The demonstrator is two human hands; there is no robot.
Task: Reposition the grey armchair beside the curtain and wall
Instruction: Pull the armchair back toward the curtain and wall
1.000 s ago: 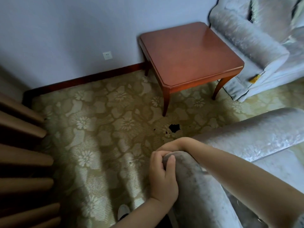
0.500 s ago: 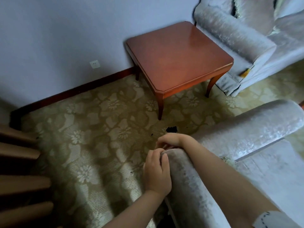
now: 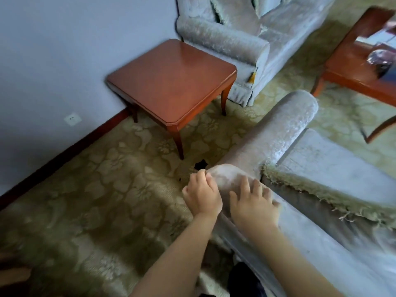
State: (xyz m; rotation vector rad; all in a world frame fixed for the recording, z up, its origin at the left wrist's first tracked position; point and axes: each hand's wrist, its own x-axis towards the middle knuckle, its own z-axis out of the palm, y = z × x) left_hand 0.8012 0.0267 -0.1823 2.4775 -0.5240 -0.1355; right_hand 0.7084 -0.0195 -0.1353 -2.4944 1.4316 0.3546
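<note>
The grey velvet armchair (image 3: 278, 133) fills the lower right, its rolled arm running up toward the middle and its seat cushion with a frayed fringe to the right. My left hand (image 3: 202, 195) grips the rounded back corner of the chair, fingers curled over its left side. My right hand (image 3: 254, 203) lies flat on top of the same corner, fingers spread. The pale wall (image 3: 64, 50) stands on the left. No curtain shows in the view now.
A square wooden side table (image 3: 171, 82) stands against the wall ahead. Behind it is a second grey armchair (image 3: 246, 43). Another wooden table (image 3: 360, 65) sits at the upper right. Patterned carpet (image 3: 96, 200) lies open on the left, with a dark hole (image 3: 200, 165) near the chair.
The view has swung right, and the curtain folds at the left have dropped out of sight. My right hand shifted from the far side of the chair corner onto its top, fingers spread.
</note>
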